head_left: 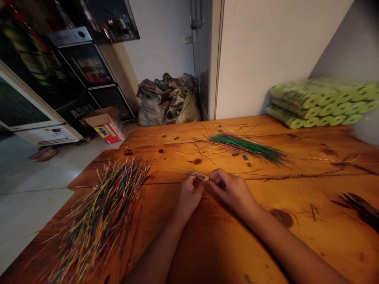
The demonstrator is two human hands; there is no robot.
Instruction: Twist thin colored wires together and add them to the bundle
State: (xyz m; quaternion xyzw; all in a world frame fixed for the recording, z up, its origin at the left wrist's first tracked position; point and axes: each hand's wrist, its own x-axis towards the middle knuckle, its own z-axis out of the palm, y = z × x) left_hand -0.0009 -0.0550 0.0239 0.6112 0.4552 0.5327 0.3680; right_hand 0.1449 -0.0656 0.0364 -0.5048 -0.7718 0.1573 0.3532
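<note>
Head view: left hand and right hand pinch a thin strand over the wooden table

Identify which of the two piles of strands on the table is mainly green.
The smaller pile, nearer the wrapped rolls, is mainly green; the larger pile, at the left, mixes yellow, red, orange and darker colours.

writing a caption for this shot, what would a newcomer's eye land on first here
Probably the large heap of multicoloured wires spread over the left side of the wooden table. Next might come the green bundle lying toward the table's far side, and the stacked yellow-green rolls at its far right corner. Between them, the left hand and right hand meet fingertip to fingertip over a thin strand.
</note>
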